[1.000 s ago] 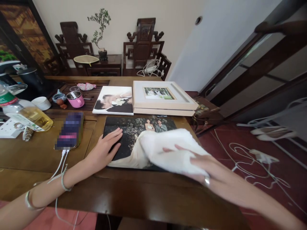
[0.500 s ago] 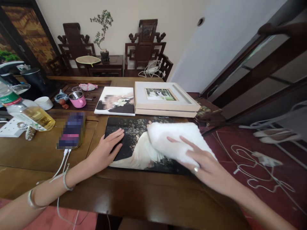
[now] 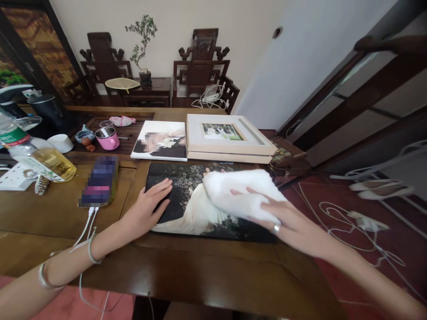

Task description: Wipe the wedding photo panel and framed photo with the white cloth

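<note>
Lying under the right hand [image 3: 283,222], white cloth [image 3: 238,193] covers the photo panel [image 3: 187,202].

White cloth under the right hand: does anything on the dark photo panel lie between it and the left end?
Only the left hand, pressed flat on the left end of the dark photo panel. Between it and the white cloth under the right hand, the panel's surface shows nothing lying on it.

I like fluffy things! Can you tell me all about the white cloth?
The white cloth looks soft and thick, like a small towel, bunched into a loose pad. It lies on the right part of the big dark photo panel. The right hand presses flat on it with spread fingers. The left hand is apart from it.
</note>
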`<action>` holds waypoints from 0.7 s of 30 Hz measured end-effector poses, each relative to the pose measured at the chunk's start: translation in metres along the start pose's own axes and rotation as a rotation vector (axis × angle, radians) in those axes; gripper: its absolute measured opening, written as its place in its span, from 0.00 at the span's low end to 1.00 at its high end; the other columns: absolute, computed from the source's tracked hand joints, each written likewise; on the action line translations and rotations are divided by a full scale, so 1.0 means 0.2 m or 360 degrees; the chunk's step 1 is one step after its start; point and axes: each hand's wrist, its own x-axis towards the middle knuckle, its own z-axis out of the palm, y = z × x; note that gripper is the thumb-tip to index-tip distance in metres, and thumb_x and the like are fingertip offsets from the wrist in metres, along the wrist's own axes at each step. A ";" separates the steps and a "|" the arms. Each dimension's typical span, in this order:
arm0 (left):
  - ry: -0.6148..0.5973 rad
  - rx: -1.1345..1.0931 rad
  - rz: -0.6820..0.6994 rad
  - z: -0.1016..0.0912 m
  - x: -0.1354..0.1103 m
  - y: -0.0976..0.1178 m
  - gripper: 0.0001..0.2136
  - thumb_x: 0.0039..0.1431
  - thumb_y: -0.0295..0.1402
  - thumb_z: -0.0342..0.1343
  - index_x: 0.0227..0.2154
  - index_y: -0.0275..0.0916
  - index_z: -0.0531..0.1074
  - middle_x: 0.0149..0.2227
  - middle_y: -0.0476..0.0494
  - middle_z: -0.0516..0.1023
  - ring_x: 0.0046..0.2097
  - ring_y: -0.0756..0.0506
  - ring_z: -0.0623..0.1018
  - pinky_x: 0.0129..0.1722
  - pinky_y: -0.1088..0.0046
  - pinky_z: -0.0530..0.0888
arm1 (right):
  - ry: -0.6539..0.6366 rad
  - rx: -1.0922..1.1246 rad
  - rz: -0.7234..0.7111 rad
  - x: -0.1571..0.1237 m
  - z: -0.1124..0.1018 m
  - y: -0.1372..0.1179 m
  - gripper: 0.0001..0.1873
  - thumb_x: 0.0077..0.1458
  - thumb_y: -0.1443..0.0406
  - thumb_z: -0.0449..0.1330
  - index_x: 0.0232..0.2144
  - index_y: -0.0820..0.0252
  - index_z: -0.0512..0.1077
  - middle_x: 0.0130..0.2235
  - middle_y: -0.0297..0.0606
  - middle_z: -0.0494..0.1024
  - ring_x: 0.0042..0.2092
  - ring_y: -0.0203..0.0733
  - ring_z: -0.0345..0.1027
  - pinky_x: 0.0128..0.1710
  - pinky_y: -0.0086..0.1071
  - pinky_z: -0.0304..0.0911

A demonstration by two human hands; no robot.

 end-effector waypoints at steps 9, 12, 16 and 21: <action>-0.0016 0.0012 -0.0020 0.01 0.00 -0.01 0.18 0.67 0.32 0.42 0.59 0.42 0.60 0.64 0.40 0.59 0.65 0.42 0.59 0.59 0.47 0.59 | 0.0269 -0.0045 -0.0089 0.06 0.06 -0.02 0.11 0.58 0.63 0.51 0.26 0.56 0.69 0.57 0.43 0.70 0.61 0.58 0.55 0.59 0.56 0.52; -0.0017 0.0012 -0.0024 0.01 0.00 -0.01 0.18 0.67 0.32 0.42 0.59 0.41 0.60 0.64 0.40 0.59 0.65 0.42 0.59 0.59 0.48 0.59 | 0.0246 -0.0091 -0.0301 -0.09 0.08 -0.17 0.09 0.54 0.69 0.52 0.25 0.55 0.69 0.60 0.40 0.66 0.62 0.53 0.54 0.60 0.50 0.53; -0.0005 0.0011 -0.0031 0.01 0.00 0.00 0.18 0.67 0.32 0.43 0.58 0.42 0.61 0.64 0.40 0.60 0.64 0.41 0.60 0.58 0.47 0.60 | 0.0078 0.0010 -0.0464 -0.23 0.04 -0.31 0.15 0.46 0.73 0.54 0.36 0.53 0.72 0.57 0.36 0.70 0.61 0.49 0.57 0.56 0.43 0.63; 0.0004 -0.0012 -0.0006 0.01 0.00 -0.01 0.19 0.67 0.32 0.43 0.59 0.42 0.60 0.64 0.40 0.60 0.65 0.42 0.59 0.59 0.50 0.59 | 0.0025 -0.0049 -0.0341 -0.19 0.00 -0.19 0.16 0.50 0.71 0.54 0.40 0.52 0.72 0.58 0.38 0.69 0.59 0.52 0.60 0.50 0.43 0.69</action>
